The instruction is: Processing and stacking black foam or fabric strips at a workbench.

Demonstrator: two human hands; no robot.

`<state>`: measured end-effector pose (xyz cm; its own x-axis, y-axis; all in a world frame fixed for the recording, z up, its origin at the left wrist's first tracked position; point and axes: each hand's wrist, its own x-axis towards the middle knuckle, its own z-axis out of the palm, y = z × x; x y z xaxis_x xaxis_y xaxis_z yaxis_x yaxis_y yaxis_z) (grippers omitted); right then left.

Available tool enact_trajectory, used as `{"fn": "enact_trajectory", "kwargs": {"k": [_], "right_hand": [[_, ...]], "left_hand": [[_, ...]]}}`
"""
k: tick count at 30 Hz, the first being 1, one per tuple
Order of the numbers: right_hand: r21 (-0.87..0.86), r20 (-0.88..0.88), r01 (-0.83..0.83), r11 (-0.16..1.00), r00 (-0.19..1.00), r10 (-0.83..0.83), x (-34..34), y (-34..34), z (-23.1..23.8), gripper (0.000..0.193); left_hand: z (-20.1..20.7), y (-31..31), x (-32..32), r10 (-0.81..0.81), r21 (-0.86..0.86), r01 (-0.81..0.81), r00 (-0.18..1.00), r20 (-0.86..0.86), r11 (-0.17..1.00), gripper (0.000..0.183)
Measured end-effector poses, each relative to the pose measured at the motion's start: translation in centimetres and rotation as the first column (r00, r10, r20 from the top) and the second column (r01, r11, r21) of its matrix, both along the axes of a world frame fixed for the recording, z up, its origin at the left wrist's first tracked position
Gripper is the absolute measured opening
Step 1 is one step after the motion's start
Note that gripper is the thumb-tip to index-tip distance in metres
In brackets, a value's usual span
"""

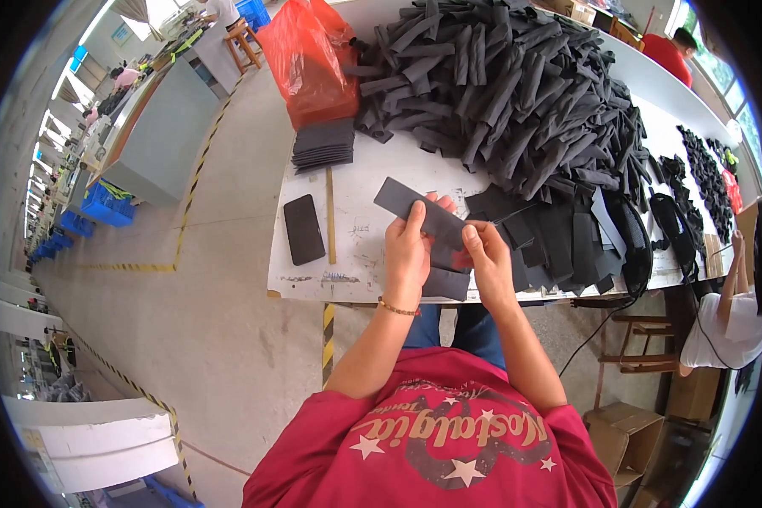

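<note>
My left hand (408, 250) and my right hand (491, 262) are above the front of a white table (292, 284). Between them they grip a flat dark grey fabric strip (427, 218), tilted down toward the right. The left thumb presses on its upper face near the middle; the right thumb and fingers pinch its right end. Under the hands, more dark pieces (445, 284) lie at the table edge, partly hidden. Just right of my right hand, flat dark pieces (559, 245) overlap in a loose spread.
A large heap of dark folded strips (516, 93) covers the table's back. A neat dark stack (323, 146) sits before a red plastic bag (309, 63). A black phone (303, 229) lies left. Black bundles (633, 245) are at right, near a seated person (728, 326).
</note>
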<state>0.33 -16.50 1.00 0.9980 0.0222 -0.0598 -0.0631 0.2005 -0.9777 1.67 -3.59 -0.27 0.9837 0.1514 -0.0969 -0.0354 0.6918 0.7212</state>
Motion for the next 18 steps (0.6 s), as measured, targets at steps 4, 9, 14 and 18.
{"fn": "enact_trajectory", "kwargs": {"k": [4, 9, 14, 18], "right_hand": [[-0.003, 0.025, -0.183, 0.983, 0.983, 0.183, -1.0, 0.4, -0.8, 0.034], [0.01, 0.056, -0.197, 0.98, 0.979, 0.196, -1.4, 0.6, -0.7, 0.045], [-0.073, 0.141, -0.157, 0.985, 0.976, 0.166, -2.0, 0.9, -0.5, 0.044], [-0.493, 0.46, 0.175, 0.852, 0.884, 0.085, -2.3, 0.5, -2.0, 0.039]], "left_hand": [[0.2, -0.3, -0.2, 0.012, -0.1, -0.015, 1.0, -0.028, 0.995, 0.045], [0.3, -0.3, 0.0, 0.042, -0.162, -0.05, 0.998, -0.055, 0.986, 0.043], [-0.1, 0.0, 0.5, 0.031, -0.204, -0.051, 0.994, -0.104, 0.978, 0.042], [0.2, 1.0, 0.3, 0.379, -0.027, -0.395, 0.897, -0.23, 0.918, 0.045]]}}
